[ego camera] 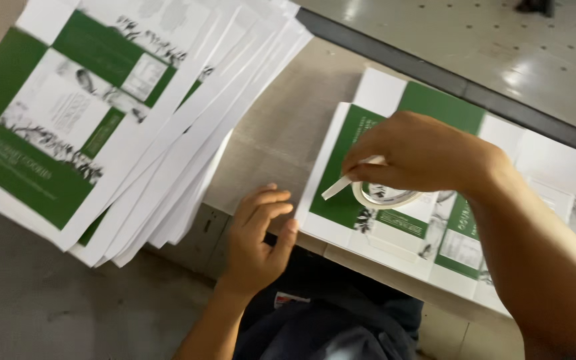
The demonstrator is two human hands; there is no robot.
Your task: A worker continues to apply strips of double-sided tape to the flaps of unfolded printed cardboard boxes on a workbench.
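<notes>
We find a packaging or print-finishing workshop, not a home or office. A fanned stack of flat printed carton blanks point(95, 127), green and white and all of one design, lies on a worn grey worktable point(275, 133). More blanks of the same design point(435, 220) lie unfolded at the table's near edge. A dark metal rail point(448, 83) borders the table. Beyond it we see a bare, glossy concrete floor point(501, 47), marked with small dark spots.

Fanned sheet stack point(111, 113) left on table point(281, 127), flat carton sheet point(435, 220) right.
</notes>
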